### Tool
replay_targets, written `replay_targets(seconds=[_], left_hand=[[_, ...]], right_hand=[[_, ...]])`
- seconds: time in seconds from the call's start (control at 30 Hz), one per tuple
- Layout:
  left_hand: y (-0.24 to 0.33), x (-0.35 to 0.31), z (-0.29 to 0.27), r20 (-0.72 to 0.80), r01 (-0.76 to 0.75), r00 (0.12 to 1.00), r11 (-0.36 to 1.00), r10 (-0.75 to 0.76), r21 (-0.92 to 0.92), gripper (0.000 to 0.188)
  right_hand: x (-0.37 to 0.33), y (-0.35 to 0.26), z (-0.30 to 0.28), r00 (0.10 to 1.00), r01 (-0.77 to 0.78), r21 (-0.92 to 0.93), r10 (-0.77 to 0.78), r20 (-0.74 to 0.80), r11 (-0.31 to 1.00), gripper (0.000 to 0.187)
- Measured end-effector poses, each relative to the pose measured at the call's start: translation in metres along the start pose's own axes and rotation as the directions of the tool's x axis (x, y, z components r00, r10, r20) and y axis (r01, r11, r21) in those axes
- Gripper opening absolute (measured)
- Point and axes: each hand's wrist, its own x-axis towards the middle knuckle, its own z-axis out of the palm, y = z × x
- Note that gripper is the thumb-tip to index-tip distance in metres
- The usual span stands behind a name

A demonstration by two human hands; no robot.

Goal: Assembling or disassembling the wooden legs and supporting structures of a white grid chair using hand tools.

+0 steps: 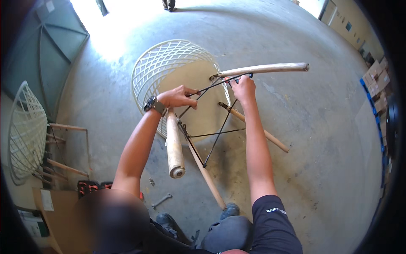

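A chair with a cream lattice back (175, 45) and a solid seat (186, 82) lies overturned on the floor in front of me. Thick wooden legs (270, 68) stick up and out from it, joined by a frame of thin black metal rods (218, 142). My left hand (175, 98), with a watch on its wrist, pinches one rod near the leg pointing toward me (174, 146). At the far right leg's bracket, my right hand (244, 89) is closed around a small red-and-black tool (231, 80); its exact kind is mostly hidden by the fingers.
A wrench (162, 201) lies on the floor near my feet. To the left are another lattice chair (27, 135), a cardboard box (61, 224) and a red-and-black case (88, 187). Stacked cartons (376, 76) line the right side. A person's legs (169, 4) show far ahead.
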Motion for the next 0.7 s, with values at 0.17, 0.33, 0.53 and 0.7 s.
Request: replay_targets(seconds=[0.17, 0.33, 0.53, 0.7], left_hand=[[0.0, -0.002, 0.017, -0.009, 0.037, 0.999, 0.996, -0.038, -0.08, 0.075], [0.053, -0.031, 0.054, -0.092, 0.037, 0.995, 0.99, -0.024, 0.137, 0.073], [0.068, -0.059, 0.091, -0.248, 0.073, 0.969, 0.974, -0.018, 0.216, 0.075], [0.089, -0.068, 0.124, -0.321, 0.147, 0.942, 0.979, -0.096, 0.139, 0.073]], right_hand=[[-0.006, 0.023, 0.002, 1.0, -0.026, -0.066, 0.027, 0.011, 0.997, 0.03], [-0.057, 0.037, -0.036, 0.983, -0.175, 0.123, 0.18, -0.029, 0.977, 0.032], [-0.073, 0.059, -0.035, 0.992, -0.112, 0.326, 0.124, -0.017, 0.939, 0.026], [-0.056, 0.036, -0.06, 0.982, -0.128, 0.31, 0.076, 0.173, 0.942, 0.028]])
